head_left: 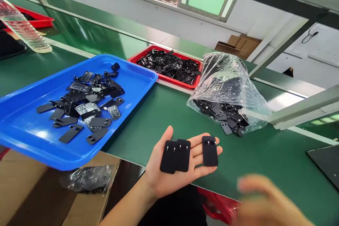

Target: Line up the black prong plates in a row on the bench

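Note:
My left hand (172,180) is held palm up with its fingers stretched out, over the near edge of the green table. It carries three small black cards, each with a pair of shiny metal pieces like earrings near one end. Two overlapping cards (168,160) rest on the palm, and a single card (210,155) lies across the fingers. At the lower right, my right hand (265,201) is smeared by motion, so its fingers and anything in them cannot be made out. It is apart from the left hand.
A blue tray (140,72) at the left holds scattered black cards, some in clear wrap. Behind stands a red tray (134,58) full of similar pieces. An open clear plastic bag (225,81) spills more cards. A plastic bottle (26,31) and a carton (16,187) are at the left.

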{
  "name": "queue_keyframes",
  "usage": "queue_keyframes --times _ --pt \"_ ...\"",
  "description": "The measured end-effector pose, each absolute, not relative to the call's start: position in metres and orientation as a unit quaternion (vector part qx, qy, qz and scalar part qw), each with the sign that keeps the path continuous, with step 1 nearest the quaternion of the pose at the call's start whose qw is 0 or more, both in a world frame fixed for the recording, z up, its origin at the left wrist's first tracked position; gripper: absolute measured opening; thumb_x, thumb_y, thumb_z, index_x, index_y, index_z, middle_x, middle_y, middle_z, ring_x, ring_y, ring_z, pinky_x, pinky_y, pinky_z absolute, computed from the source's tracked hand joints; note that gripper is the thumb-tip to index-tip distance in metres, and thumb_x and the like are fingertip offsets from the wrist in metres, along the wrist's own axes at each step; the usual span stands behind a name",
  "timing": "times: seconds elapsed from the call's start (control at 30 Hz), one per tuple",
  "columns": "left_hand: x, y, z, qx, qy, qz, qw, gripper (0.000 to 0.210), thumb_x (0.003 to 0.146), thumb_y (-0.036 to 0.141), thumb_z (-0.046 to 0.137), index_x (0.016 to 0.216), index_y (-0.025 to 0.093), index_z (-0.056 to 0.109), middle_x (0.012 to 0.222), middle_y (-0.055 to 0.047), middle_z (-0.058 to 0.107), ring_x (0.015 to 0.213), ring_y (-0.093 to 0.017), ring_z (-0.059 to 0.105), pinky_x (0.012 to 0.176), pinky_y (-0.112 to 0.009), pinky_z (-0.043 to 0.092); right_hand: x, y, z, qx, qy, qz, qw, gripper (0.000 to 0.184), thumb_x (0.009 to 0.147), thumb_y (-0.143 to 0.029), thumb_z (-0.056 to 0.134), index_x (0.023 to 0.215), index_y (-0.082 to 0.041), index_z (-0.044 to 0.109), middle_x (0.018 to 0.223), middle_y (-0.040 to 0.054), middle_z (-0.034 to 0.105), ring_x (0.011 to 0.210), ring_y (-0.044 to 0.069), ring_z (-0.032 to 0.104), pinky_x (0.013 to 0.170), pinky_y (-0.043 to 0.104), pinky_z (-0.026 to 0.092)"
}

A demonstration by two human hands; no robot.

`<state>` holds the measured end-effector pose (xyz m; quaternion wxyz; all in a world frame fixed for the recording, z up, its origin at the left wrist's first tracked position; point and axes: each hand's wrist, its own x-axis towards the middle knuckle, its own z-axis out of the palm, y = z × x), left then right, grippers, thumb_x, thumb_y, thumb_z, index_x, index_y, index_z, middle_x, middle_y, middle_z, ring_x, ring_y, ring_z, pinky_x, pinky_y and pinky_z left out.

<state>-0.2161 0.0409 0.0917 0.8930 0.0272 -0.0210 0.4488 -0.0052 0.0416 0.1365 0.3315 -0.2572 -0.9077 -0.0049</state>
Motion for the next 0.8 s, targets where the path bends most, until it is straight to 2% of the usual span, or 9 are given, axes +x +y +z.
queue_keyframes --times 0.07,0.13,0.23,0.37,0.5,0.57,0.67,0.8 --pt "-0.212 0.042 0.095 0.023 -0.013 0.446 0.895 0.077 0.092 0.062 0.03 0.136 0.001 0.046 0.14 -0.021 0.051 0.137 -0.031 0.039 0.111 -0.044 0.025 -0.009 0.052 0.137 -0.269 -0.911 -0.021 0.312 0.047 0.087 -0.039 0.064 0.132 -0.036 0.05 0.127 0.0043 0.062 0.117 0.025 0.057 0.107 0.051 0.04" --pt "-0.208 0.043 0.096 0.025 -0.006 0.445 0.895 0.077 0.092 0.064 0.029 0.133 0.002 0.05 0.132 -0.02 0.058 0.132 -0.029 0.045 0.105 -0.036 0.031 -0.015 0.064 0.132 -0.285 -0.918 -0.022 0.275 0.057 0.088 -0.036 0.064 0.139 -0.026 0.043 0.129 0.0089 0.061 0.12 0.027 0.055 0.111 0.057 0.033" --pt "-0.204 0.045 0.095 0.023 0.003 0.444 0.896 0.074 0.092 0.064 0.028 0.124 0.004 0.057 0.122 -0.018 0.064 0.124 -0.027 0.051 0.093 -0.03 0.037 -0.02 0.073 0.122 -0.295 -0.923 0.018 0.248 0.058 0.089 -0.037 0.062 0.14 -0.023 0.039 0.128 0.01 0.061 0.121 0.027 0.055 0.111 0.058 0.032" --pt "-0.201 0.044 0.092 -0.018 0.029 0.447 0.894 0.069 0.094 0.062 0.024 0.1 0.009 0.067 0.101 -0.014 0.071 0.111 -0.027 0.06 0.096 -0.035 0.037 -0.025 0.07 0.112 -0.293 -0.918 0.035 0.264 0.064 0.085 -0.045 0.066 0.14 -0.023 0.039 0.122 0.0092 0.064 0.121 0.029 0.053 0.111 0.06 0.029" --pt "-0.2 0.042 0.091 -0.058 0.05 0.448 0.891 0.064 0.093 0.061 0.03 0.096 0.009 0.067 0.092 -0.011 0.073 0.098 -0.023 0.064 0.102 -0.039 0.035 -0.032 0.067 0.112 -0.279 -0.922 0.047 0.266 0.077 0.084 -0.047 0.067 0.146 -0.022 0.029 0.133 0.0116 0.057 0.129 0.03 0.045 0.113 0.062 0.023" --pt "-0.199 0.041 0.091 -0.06 0.068 0.448 0.889 0.061 0.093 0.06 0.034 0.096 0.009 0.067 0.092 -0.01 0.073 0.1 -0.024 0.064 0.103 -0.039 0.035 -0.036 0.066 0.115 -0.268 -0.927 0.054 0.256 0.082 0.084 -0.046 0.067 0.149 -0.022 0.023 0.138 0.0115 0.054 0.134 0.03 0.041 0.115 0.063 0.019" --pt "-0.199 0.041 0.089 -0.037 0.1 0.448 0.887 0.062 0.092 0.062 0.033 0.096 0.01 0.067 0.097 -0.012 0.072 0.111 -0.028 0.06 0.104 -0.041 0.034 -0.041 0.066 0.117 -0.265 -0.93 0.061 0.245 0.08 0.087 -0.044 0.064 0.15 -0.023 0.02 0.134 0.0096 0.057 0.136 0.03 0.039 0.115 0.065 0.015" --pt "-0.197 0.042 0.088 -0.021 0.099 0.455 0.885 0.063 0.092 0.063 0.03 0.093 0.012 0.068 0.102 -0.013 0.072 0.116 -0.029 0.059 0.107 -0.044 0.031 -0.043 0.067 0.116 -0.268 -0.926 0.086 0.251 0.075 0.088 -0.037 0.063 0.149 -0.025 0.021 0.126 0.0075 0.062 0.134 0.028 0.042 0.114 0.067 0.017"
